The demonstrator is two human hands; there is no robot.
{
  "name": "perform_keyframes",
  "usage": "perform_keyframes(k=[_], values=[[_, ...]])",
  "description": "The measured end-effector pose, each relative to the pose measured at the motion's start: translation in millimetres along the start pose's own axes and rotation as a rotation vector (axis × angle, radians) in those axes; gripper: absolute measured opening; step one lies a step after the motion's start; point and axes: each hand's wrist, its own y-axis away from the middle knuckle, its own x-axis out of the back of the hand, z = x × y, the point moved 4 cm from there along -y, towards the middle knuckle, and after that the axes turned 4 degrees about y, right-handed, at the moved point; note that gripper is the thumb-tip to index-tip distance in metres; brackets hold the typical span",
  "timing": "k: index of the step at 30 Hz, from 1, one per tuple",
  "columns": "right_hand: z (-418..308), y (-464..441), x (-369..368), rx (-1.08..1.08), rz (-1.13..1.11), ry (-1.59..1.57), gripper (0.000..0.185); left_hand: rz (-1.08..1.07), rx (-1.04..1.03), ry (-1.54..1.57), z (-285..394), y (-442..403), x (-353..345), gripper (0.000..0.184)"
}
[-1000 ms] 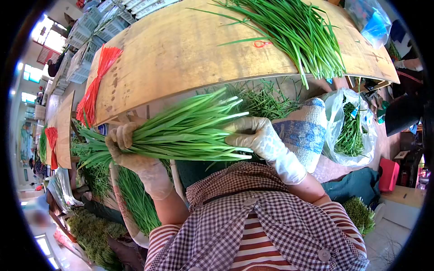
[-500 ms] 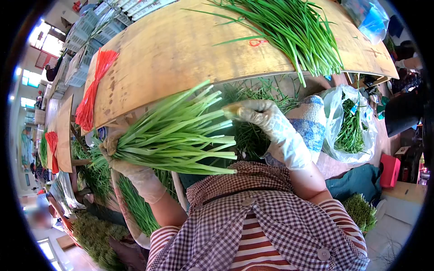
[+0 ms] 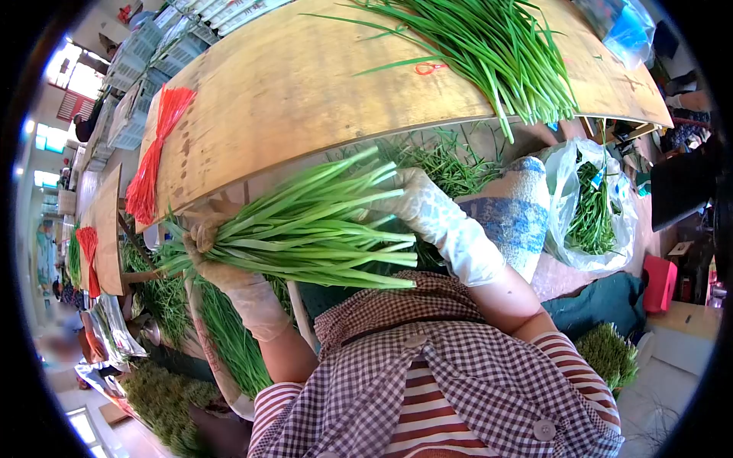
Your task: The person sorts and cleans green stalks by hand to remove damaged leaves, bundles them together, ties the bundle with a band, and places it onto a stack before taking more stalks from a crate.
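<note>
My gloved left hand (image 3: 210, 248) is closed around a bunch of garlic chives (image 3: 305, 237), near the leafy end. Their pale cut ends fan out to the right above my lap. My gloved right hand (image 3: 416, 202) reaches in at the upper stem ends and touches them. Its fingertips are partly hidden among the stems, so their grip is unclear. A larger pile of garlic chives (image 3: 489, 53) lies on the wooden table (image 3: 290, 84) in front of me.
Red ties (image 3: 158, 156) lie at the table's left end, and red-handled scissors (image 3: 429, 69) lie beside the pile. A clear plastic bag (image 3: 622, 229) with green scraps stands at the right. More chives (image 3: 237, 343) lie low at the left. Crates (image 3: 137, 69) are stacked farther back.
The bunch in my left hand has shifted slightly right. My right hand has moved from beside the stem ends in among them, and its fingertips are now hidden.
</note>
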Motion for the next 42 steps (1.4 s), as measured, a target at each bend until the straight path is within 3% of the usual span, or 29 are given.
perform_keyframes(k=[4, 5, 7, 8, 10, 11, 13, 15, 17, 19, 21, 22, 23, 25, 27, 28, 29, 31, 32, 35, 38, 40, 42], values=[[-12, 13, -5, 0.053, 0.055, 0.296, 0.027, -0.012, -0.043, -0.128, 13, -4, 7, 0.027], [3, 7, 4, 0.157, 0.089, 0.332, 0.027, 0.024, -0.064, -0.096, 15, -2, 6, 0.023], [1, 14, 26, 0.283, 0.118, 0.197, 0.027, 0.096, -0.105, -0.03, 5, 4, -10, 0.018], [10, 15, 46, 0.256, 0.191, 0.189, 0.025, -0.086, 0.073, 0.016, 23, 2, 2, 0.013], [29, 9, 81, 0.113, 0.291, 0.258, 0.023, 0.004, -0.133, -0.398, 64, 3, 17, 0.012], [49, 3, 110, 0.052, 0.475, 0.704, 0.027, 0.034, -0.15, -0.488, 60, 7, 13, 0.012], [48, 6, 108, 0.122, 0.597, 1.076, 0.034, 0.099, -0.179, -0.669, 53, 16, 4, 0.016], [51, -6, 80, 0.247, 0.3, 0.38, 0.045, 0.205, -0.202, -0.783, -20, 31, -38, 0.008], [14, 4, 31, 0.279, 0.092, 0.358, 0.042, 0.2, -0.202, -0.834, -32, 31, -37, 0.006], [15, -4, 2, 0.08, -0.139, 0.09, 0.037, 0.202, -0.212, -0.862, -31, 29, -32, 0.006], [7, -1, 3, 0.266, -0.182, -0.174, 0.029, 0.222, -0.237, -0.896, -21, 26, -29, 0.008], [10, -1, 13, 0.256, -0.109, -0.164, 0.026, 0.242, -0.247, -0.924, -15, 26, -27, 0.01], [2, 6, 25, 0.353, -0.175, -0.405, 0.022, 0.264, -0.272, -0.97, -4, 26, -25, 0.011], [1, 12, 52, 0.477, 0.137, -0.355, 0.026, 0.327, -0.317, -1.072, 18, 22, -19, 0.014], [3, 16, 59, 0.524, 0.346, 0.338, 0.026, 0.433, -0.337, -0.978, 42, 17, -4, 0.018], [1, 20, 58, 0.539, 0.449, 0.687, 0.026, 0.464, -0.331, -0.774, 51, 11, 5, 0.021], [11, 21, 56, 0.226, 0.221, 0.212, 0.026, 0.499, -0.337, -0.566, 60, 5, 13, 0.025], [15, 26, 47, 0.262, 0.202, 0.241, 0.025, 0.324, -0.162, -0.364, 55, 2, 16, 0.026], [12, 27, 40, 0.362, 0.338, 0.376, 0.028, 0.372, -0.192, -0.378, 62, 2, 23, 0.026], [12, 26, 29, 0.495, 0.259, 0.39, 0.03, 0.462, -0.239, -0.415, 72, 0, 30, 0.025], [-1, 28, 2, 0.552, 0.221, 0.776, 0.047, 0.471, -0.229, -0.392, 49, 5, 17, 0.026], [1, 25, -14, 0.663, 0.253, 0.896, 0.042, 0.489, -0.227, -0.342, 42, 4, 16, 0.026], [9, 19, -11, 0.608, 0.331, 0.6, 0.035, 0.478, -0.193, -0.312, 44, 2, 19, 0.027]])
